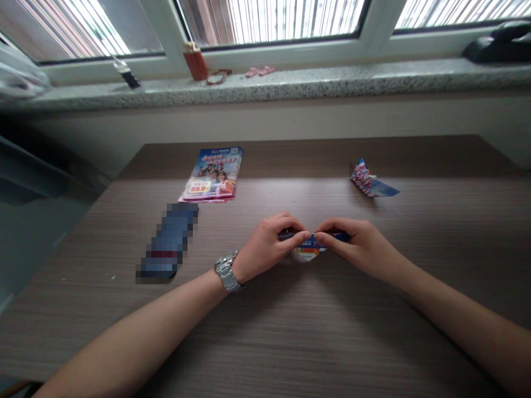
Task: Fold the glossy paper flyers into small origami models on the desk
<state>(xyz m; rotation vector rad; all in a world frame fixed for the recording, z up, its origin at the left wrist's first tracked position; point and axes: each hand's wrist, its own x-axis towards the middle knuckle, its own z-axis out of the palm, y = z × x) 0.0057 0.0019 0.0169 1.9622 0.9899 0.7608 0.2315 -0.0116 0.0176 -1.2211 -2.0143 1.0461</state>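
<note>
Both hands meet over the middle of the table, pinching one small folded paper (307, 255) printed blue, orange and white. My left hand (276, 243), with a metal watch (227, 272) at the wrist, grips its left side between thumb and fingers. From the other side my right hand (359, 246) pinches it the same way, the two thumb tips nearly touching. Fingers cover much of the paper, so its full shape is hidden. Farther back on the right stands a folded paper piece (369, 181) in blue, red and white, apart from the hands.
A stack of printed flyers (213, 174) lies at the back left of the table (265, 342). Nearer is a pixelated dark phone-like slab (169, 241). On the stone windowsill (323, 80) are a red-brown container (194, 62), a small bottle (126, 73) and pink items (260, 72).
</note>
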